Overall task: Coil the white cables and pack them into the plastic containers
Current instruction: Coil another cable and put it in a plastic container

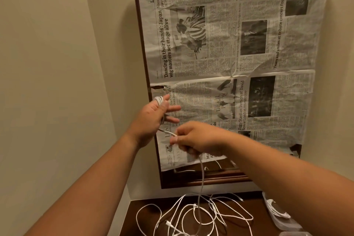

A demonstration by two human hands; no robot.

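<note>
My left hand (153, 116) is raised in front of the newspaper with its fingers spread, and loops of a white cable (159, 100) are wound around them. A strand of that cable runs from the left hand to my right hand (197, 139), which pinches it. From the right hand the cable (201, 176) hangs straight down to a tangle of several loose white cables (193, 214) on the dark wooden table (132, 222). A clear plastic container (279, 214) at the table's right edge holds a coiled white cable.
A framed panel covered with newspaper (229, 53) leans against the beige wall behind the table. Part of a second clear container (293, 233) shows at the bottom right. A bare wall corner lies to the left.
</note>
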